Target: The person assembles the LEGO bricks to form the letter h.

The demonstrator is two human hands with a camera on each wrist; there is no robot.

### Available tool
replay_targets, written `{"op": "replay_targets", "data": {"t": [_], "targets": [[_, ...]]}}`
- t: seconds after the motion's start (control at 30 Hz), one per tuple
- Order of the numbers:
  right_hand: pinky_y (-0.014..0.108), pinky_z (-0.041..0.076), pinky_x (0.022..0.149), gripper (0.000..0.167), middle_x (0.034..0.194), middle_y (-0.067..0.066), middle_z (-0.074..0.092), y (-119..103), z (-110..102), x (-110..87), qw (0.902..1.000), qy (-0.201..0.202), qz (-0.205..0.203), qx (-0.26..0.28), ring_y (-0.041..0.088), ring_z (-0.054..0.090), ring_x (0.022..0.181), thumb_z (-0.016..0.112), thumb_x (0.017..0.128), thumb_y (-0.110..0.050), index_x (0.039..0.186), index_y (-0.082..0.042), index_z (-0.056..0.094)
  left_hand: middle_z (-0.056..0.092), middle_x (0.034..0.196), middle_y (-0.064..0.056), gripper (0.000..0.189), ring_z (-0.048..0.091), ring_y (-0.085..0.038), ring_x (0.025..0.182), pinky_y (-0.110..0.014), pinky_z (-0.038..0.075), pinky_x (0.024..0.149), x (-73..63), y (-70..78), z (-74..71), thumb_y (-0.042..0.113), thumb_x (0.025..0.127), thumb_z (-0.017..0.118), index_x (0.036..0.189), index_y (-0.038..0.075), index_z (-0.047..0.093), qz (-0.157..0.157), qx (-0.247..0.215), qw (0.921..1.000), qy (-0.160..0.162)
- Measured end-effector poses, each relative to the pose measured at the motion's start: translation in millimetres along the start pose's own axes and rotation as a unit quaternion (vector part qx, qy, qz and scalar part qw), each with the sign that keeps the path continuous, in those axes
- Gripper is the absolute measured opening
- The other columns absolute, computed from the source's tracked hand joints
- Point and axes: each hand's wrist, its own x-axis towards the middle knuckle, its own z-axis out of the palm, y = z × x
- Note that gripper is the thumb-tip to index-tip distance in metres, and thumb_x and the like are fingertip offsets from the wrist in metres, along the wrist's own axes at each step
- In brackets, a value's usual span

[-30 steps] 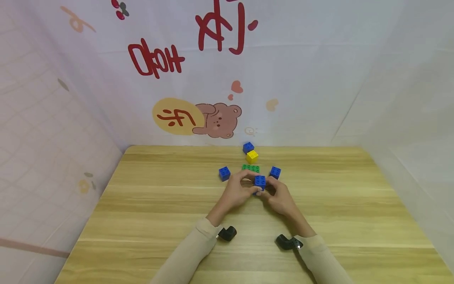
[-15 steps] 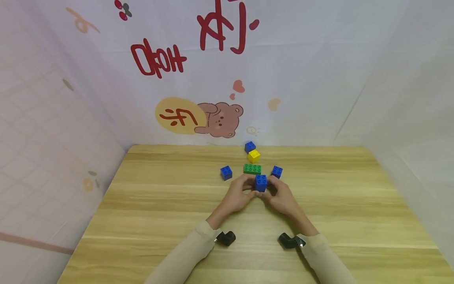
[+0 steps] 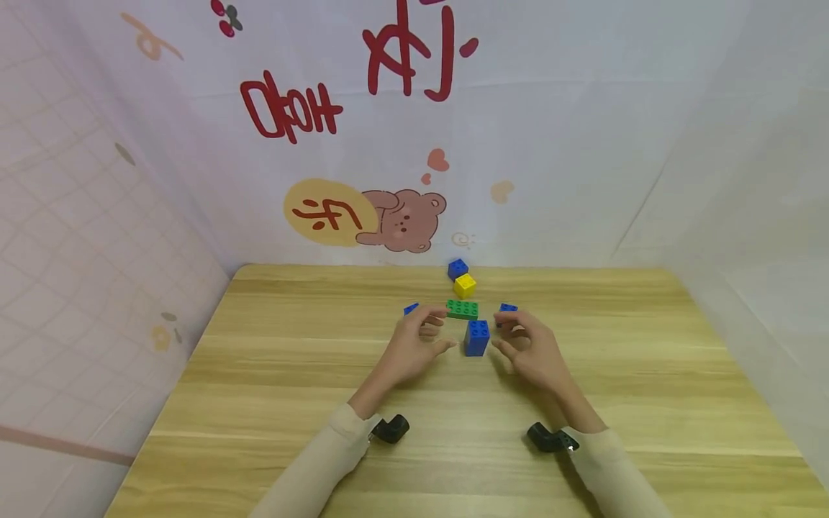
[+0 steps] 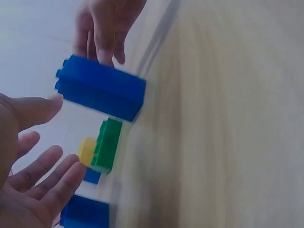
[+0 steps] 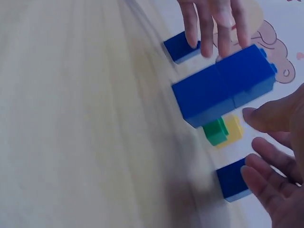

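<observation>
Seven blocks are present on one wooden table (image 3: 466, 467): five blue, one yellow and one green. Two of the blue blocks are joined one atop the other as a single blue stack (image 3: 477, 339), which stands upright on the table between the two hands; four studs show on its top face, and the right wrist view shows one seam between its two units. Grip state: the left hand (image 3: 413, 349) and the right hand (image 3: 534, 352) each grasp nothing, fingers spread and thumbs apart from the stack, one hand per side. Three blue blocks are separate. The left blue block (image 3: 411, 309) is partly covered by the left hand, and the right blue block (image 3: 508, 308) by the right hand; contact cannot be determined in either case. The far blue block (image 3: 458, 269) sits near the rear table edge, with the one yellow block (image 3: 465, 286) just in front of it. The one green block (image 3: 463, 310), bearing two rows of four studs, lies between the yellow block and the stack. Two black wrist mounts (image 3: 391, 429) are fitted, one per sleeve.
</observation>
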Motion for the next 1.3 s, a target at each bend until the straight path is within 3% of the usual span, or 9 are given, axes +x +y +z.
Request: {"op": "replay_targets", "data": {"t": [0.2,0.4,0.5,0.6,0.8,0.93,1.1,1.3], "targets": [[0.033,0.059,0.085,0.037,0.118,0.015,0.071,-0.8,-10.8,4.5,0.9972,0.062,-0.034,-0.022,0.033,0.064,0.106,0.080,0.086,-0.001,0.122,-0.001,0.069,0.067,0.125,-0.009,0.044,0.064,-0.033,0.118,-0.050,0.057,0.101,0.9,-4.5,-14.6,0.008,0.088,0.081,0.128,0.008,0.064,0.043,0.009,0.9970,0.064],[0.043,0.053,0.096,0.043,0.130,0.015,0.066,0.6,-14.7,8.8,0.9953,0.080,-0.024,-0.048,0.035,0.059,0.121,0.083,0.086,-0.006,0.125,-0.002,0.067,0.068,0.125,-0.012,0.043,0.064,-0.030,0.120,-0.048,0.056,0.104,6.0,-14.6,-26.3,0.004,0.084,0.084,0.124,0.008,0.067,0.078,0.041,0.9888,0.120],[0.054,0.047,0.104,0.046,0.137,0.018,0.062,5.0,-13.4,10.7,0.9962,0.074,-0.010,-0.044,0.037,0.053,0.130,0.083,0.085,-0.008,0.128,-0.002,0.066,0.066,0.128,-0.015,0.046,0.062,-0.033,0.125,-0.049,0.052,0.109,7.9,-22.0,-30.3,0.006,0.083,0.085,0.125,0.008,0.066,0.059,0.067,0.9862,0.139],[0.060,0.043,0.110,0.049,0.140,0.019,0.059,12.4,-10.5,12.6,0.9971,0.069,0.008,-0.032,0.039,0.049,0.134,0.084,0.085,-0.010,0.130,-0.002,0.065,0.064,0.131,-0.016,0.052,0.059,-0.036,0.129,-0.051,0.049,0.112,8.3,-29.9,-32.4,0.009,0.082,0.087,0.129,0.007,0.064,0.016,0.071,0.9877,0.138],[0.060,0.043,0.113,0.053,0.141,0.018,0.059,26.4,-2.4,17.5,0.9975,0.049,0.050,-0.008,0.040,0.051,0.134,0.080,0.090,-0.014,0.137,-0.002,0.060,0.061,0.138,-0.017,0.060,0.057,-0.035,0.135,-0.045,0.045,0.117,11.3,-45.6,-31.5,0.009,0.084,0.085,0.138,0.000,0.058,-0.053,0.012,0.9918,0.116],[0.053,0.051,0.108,0.046,0.136,0.019,0.062,27.5,1.9,20.0,0.9952,0.034,0.090,0.020,0.039,0.061,0.126,0.077,0.093,-0.017,0.134,-0.004,0.062,0.063,0.137,-0.018,0.052,0.060,-0.033,0.133,-0.042,0.049,0.113,15.8,-51.1,-30.5,0.009,0.087,0.083,0.133,-0.001,0.062,-0.064,-0.027,0.9914,0.111],[0.045,0.057,0.100,0.039,0.130,0.019,0.066,23.7,5.5,22.5,0.9886,0.040,0.138,0.045,0.036,0.068,0.117,0.077,0.094,-0.021,0.128,-0.006,0.068,0.068,0.129,-0.019,0.038,0.066,-0.034,0.124,-0.043,0.057,0.103,19.7,-52.2,-29.5,0.005,0.086,0.082,0.121,0.001,0.070,-0.062,-0.035,0.9901,0.121],[0.047,0.055,0.103,0.039,0.132,0.021,0.065,21.4,8.2,20.3,0.9891,0.046,0.135,0.039,0.038,0.066,0.121,0.076,0.094,-0.016,0.130,-0.004,0.065,0.070,0.127,-0.019,0.037,0.068,-0.034,0.121,-0.039,0.058,0.101,16.1,-53.3,-28.2,0.001,0.085,0.082,0.120,0.000,0.071,-0.056,-0.035,0.9912,0.115]]}}
